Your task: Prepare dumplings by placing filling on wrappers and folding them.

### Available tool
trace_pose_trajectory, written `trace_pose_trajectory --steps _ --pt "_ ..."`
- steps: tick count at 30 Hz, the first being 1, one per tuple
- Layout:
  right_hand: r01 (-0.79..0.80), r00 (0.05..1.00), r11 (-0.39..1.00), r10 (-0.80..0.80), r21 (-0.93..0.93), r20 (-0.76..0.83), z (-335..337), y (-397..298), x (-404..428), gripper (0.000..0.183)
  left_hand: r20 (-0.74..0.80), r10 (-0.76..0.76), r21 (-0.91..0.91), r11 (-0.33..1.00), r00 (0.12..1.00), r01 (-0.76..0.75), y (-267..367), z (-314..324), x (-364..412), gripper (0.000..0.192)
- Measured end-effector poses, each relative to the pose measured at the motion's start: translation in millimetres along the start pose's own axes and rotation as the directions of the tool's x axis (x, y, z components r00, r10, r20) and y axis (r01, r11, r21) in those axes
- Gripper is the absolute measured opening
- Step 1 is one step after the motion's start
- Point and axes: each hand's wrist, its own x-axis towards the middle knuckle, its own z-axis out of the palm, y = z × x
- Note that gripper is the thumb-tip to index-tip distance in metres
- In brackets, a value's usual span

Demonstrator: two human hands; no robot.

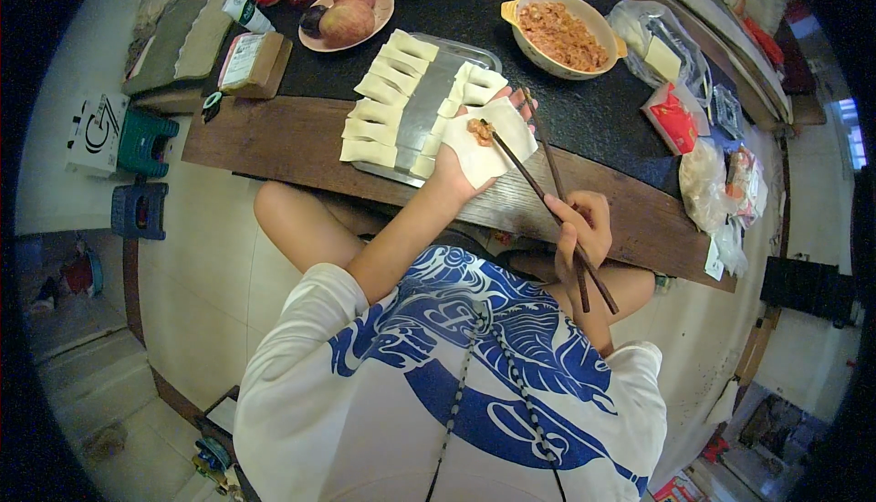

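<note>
A square dough wrapper (496, 153) lies across the palm of my left hand (453, 172), covering much of it. On the wrapper sits a small lump of minced filling (479, 132). My right hand (582, 228) grips a pair of dark chopsticks (520, 168); one tip touches the filling, while the other stick points past the wrapper's far side. Behind my left hand, a metal tray (431, 101) carries folded dumplings (373, 112) in a row at its left and more at its right, partly hidden by the hand. A two-handled bowl (510, 14) holds minced filling (564, 36).
A plate (387, 12) of fruit stands at the back left, near a tube (248, 10) and a box (250, 67). Plastic bags (705, 184) and a red packet (674, 118) line the table's right side. The wooden table edge (274, 136) runs above my knees.
</note>
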Motion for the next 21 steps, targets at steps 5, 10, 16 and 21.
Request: trace_pose_trajectory --steps 5,10,16,21 --pt "0.183 0.98 0.98 -0.175 -0.074 0.098 -4.4 5.9 2.2 0.026 -0.02 0.056 0.005 0.998 0.998 -0.056 -3.1 10.3 -1.0 0.056" --pt "0.217 0.976 0.975 -0.218 -0.04 -0.025 -14.0 3.9 6.4 0.033 0.047 0.04 -0.067 0.997 0.998 -0.036 7.1 -2.1 3.2 0.056" --pt "-0.218 0.953 0.973 0.197 -0.07 -0.232 -21.2 59.3 38.2 0.032 0.028 0.068 0.021 0.997 0.997 -0.069 8.4 -1.8 3.0 0.059" --pt "-0.374 0.9 0.927 0.367 0.017 -0.236 -17.7 128.0 87.6 0.024 -0.024 0.038 0.019 0.999 0.999 -0.038 7.8 -0.1 1.4 0.057"
